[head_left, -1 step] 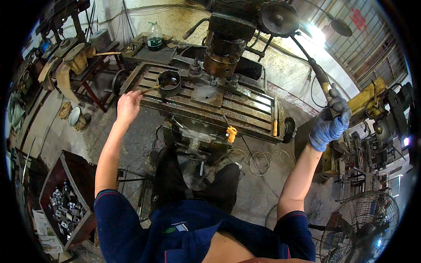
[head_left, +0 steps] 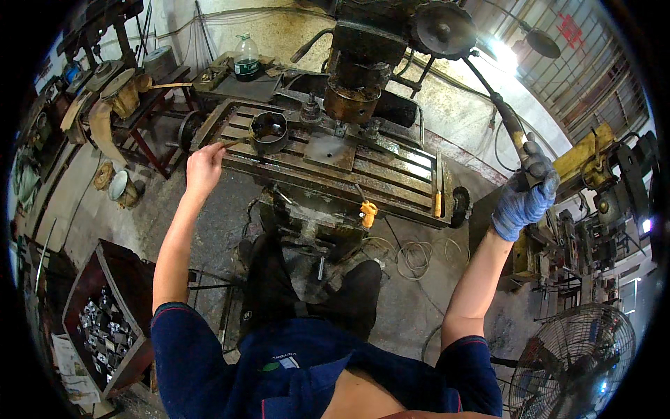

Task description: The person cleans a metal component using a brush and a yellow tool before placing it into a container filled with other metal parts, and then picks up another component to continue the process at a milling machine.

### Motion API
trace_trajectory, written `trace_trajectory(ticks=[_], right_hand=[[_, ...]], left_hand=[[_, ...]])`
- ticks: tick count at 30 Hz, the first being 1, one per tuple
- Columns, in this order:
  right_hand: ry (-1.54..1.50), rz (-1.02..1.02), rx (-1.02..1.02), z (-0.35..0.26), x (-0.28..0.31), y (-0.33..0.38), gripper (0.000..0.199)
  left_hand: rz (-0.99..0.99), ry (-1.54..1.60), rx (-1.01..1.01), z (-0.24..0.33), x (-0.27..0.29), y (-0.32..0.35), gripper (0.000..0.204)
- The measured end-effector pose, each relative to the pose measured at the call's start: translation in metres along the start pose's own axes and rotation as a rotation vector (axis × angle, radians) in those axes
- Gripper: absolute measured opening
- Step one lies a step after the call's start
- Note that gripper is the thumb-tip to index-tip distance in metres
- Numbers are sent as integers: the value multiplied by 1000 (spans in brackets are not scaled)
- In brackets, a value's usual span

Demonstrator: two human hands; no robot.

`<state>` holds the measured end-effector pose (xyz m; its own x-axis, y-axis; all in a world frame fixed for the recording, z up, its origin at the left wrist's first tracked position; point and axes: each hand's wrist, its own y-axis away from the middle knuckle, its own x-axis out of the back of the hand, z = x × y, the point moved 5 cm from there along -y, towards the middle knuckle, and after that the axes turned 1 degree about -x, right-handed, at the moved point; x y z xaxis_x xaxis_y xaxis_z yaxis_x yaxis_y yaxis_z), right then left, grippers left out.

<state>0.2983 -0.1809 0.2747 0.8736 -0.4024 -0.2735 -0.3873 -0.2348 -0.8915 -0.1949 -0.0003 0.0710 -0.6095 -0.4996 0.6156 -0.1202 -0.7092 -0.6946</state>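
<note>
One slotted table (head_left: 387, 180): is carrying the dark pot (head_left: 272, 146) near its left end.
Long lever (head_left: 498, 100): gloved right hand (head_left: 527, 192) is gripping its lower end.
Thin stick (head_left: 236, 142): bare left hand (head_left: 204, 169) is pinching it, far end is reaching the pot.

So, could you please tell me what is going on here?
The person's bare left hand holds a thin stick that reaches to a dark pot on the machine's slotted metal table. The gloved right hand grips the end of a long lever, off to the right.
</note>
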Motion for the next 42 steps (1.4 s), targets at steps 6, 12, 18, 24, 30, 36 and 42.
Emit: trace_trajectory(ticks=[6, 12, 18, 24, 30, 36, 42], right_hand=[[29, 0, -9, -1, 2, -1, 37], [68, -26, 77, -3, -7, 10, 38], [72, -13, 30, 0, -3, 11, 40], [99, -63, 21, -3, -10, 16, 39], [93, -35, -13, 5, -3, 24, 41], [103, 41, -53, 7, -3, 33, 41], [77, -33, 5, 11, -2, 42, 42]], left_hand=[[-106, 811, 610, 30, -62, 2, 27], [-63, 826, 656, 66, -169, -23, 25], [-6, 635, 566, 84, -213, -33, 24], [-45, 611, 568, 82, -228, -23, 24], [-91, 696, 615, 86, -217, -25, 24], [-175, 905, 638, 78, -202, -19, 25], [-174, 943, 545, 60, -146, -13, 28]])
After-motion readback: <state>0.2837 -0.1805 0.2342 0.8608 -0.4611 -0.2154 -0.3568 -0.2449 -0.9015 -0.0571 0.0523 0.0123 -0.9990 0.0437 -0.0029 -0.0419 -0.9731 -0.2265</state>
